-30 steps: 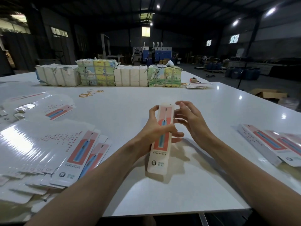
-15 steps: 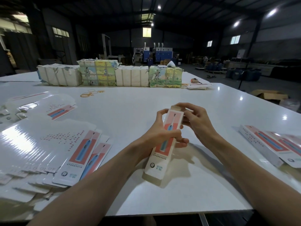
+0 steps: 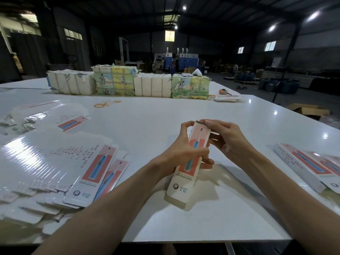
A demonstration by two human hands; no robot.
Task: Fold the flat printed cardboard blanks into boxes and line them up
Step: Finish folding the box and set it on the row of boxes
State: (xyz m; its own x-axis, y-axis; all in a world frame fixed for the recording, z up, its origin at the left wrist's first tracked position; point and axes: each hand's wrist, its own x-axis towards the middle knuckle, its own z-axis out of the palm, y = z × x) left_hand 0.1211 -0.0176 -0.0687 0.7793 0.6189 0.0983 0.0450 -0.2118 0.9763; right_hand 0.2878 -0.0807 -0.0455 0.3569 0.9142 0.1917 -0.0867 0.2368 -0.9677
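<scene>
Cardboard box (image 3: 179, 188) held tilted over the white table (image 3: 165, 115).
Your left hand (image 3: 180, 153) grips the box around its middle, and your right hand (image 3: 230, 138) pinches the flap at its top end. Flat blanks (image 3: 55, 159) lie left of the box, folded boxes (image 3: 301, 162) right of it.

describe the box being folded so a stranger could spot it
On the big white table, look near the front edge, between the fanned flat blanks on the left and the finished boxes on the right. The box is long and narrow, with a toothbrush on a coral panel. It alone is held: the left hand grips its middle, the right hand pinches its top flap.
</scene>
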